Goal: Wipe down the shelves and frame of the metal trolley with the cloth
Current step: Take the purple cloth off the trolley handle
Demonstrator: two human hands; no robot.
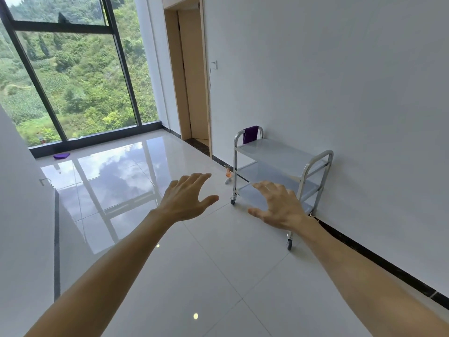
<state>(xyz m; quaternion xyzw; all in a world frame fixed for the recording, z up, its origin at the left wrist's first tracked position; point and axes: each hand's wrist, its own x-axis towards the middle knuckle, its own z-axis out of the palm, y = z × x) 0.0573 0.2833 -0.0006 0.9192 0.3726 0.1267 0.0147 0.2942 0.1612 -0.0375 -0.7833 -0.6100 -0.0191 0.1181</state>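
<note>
Against the white wall (340,93) stands the metal trolley (281,156), three shelves on castors, with the purple cloth (250,134) draped over its far handle. Both the left hand (187,198) and the right hand (279,205) reach forward with fingers spread, holding nothing, well short of the trolley. Fetching the cloth comes first, it seems: step close, lift it off the rail with one hand, steady the frame with the other so the castors don't roll.
</note>
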